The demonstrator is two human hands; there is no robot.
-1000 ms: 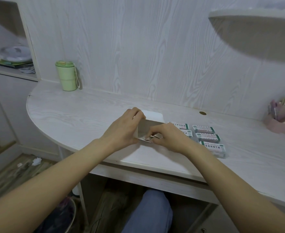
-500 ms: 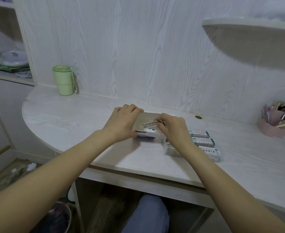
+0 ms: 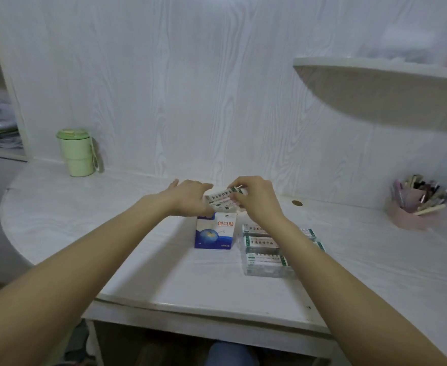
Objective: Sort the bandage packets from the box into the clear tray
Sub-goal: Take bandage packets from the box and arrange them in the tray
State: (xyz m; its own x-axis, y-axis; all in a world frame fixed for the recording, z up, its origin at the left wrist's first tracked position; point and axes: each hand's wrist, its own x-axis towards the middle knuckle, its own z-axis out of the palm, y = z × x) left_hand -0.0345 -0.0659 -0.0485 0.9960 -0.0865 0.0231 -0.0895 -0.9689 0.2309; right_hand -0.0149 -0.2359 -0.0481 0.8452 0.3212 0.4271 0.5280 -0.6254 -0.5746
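A white and blue bandage box [image 3: 215, 233] stands upright on the desk in front of me. Above it, both hands hold a small stack of white, green-edged bandage packets [image 3: 221, 199]. My right hand [image 3: 254, 198] pinches the packets from the right. My left hand [image 3: 189, 198] touches their left end; its fingertips are hidden behind the stack. The clear tray [image 3: 268, 270] lies right of the box, under my right forearm, with several packets [image 3: 262, 243] laid in rows inside it.
A green lidded cup [image 3: 76, 152] stands at the back left of the white desk [image 3: 98, 220]. A pink holder full of pens [image 3: 412, 207] sits at the far right. A wall shelf [image 3: 386, 93] overhangs the right side. A small round hole [image 3: 297, 203] is near the wall.
The box, tilted and held low before, now stands upright on the desk. Both hands have risen above it with a stack of packets drawn out of it.
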